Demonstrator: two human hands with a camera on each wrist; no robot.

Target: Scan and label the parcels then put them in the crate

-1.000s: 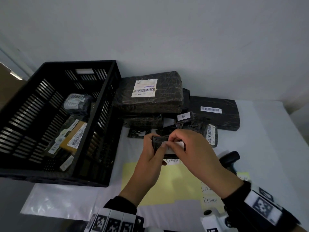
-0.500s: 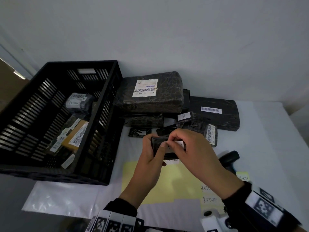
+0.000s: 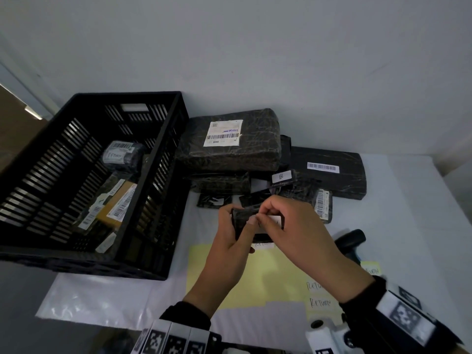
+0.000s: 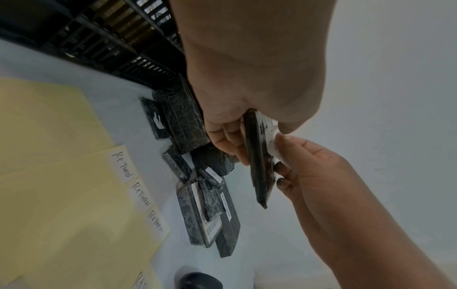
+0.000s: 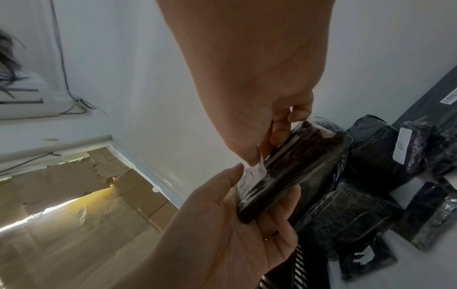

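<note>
A small flat black wrapped parcel is held up above the table. My left hand grips it from below, fingers curled round its edge. My right hand pinches a white label against the parcel's face. The black slatted crate stands at the left with several labelled parcels inside. More black parcels are piled behind my hands.
A yellow sheet with white "RETURN" labels lies on the white table below my hands. A black handheld scanner lies at the right. A long black parcel sits at the back right by the wall.
Both hands stay on the small parcel; the right hand's fingers have shifted slightly along the white label. Nothing else has moved.
</note>
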